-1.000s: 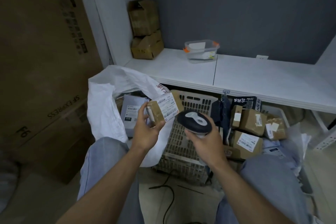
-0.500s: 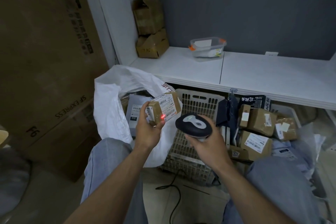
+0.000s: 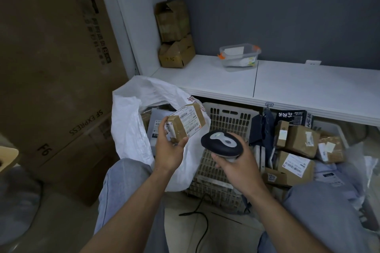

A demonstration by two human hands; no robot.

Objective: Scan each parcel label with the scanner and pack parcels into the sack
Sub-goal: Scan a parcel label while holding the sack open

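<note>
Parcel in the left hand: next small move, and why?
Probably lower the parcel into the open sack just behind it. The left hand grips it at the sack's mouth, the right hand holds the scanner beside it, and the red scan dot seen on the label half a second ago is gone, so the scan looks done.

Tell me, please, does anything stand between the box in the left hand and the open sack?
Nothing visible does. The box, held by the left hand, hangs at the open mouth of the sack, with parcels already inside.
</note>
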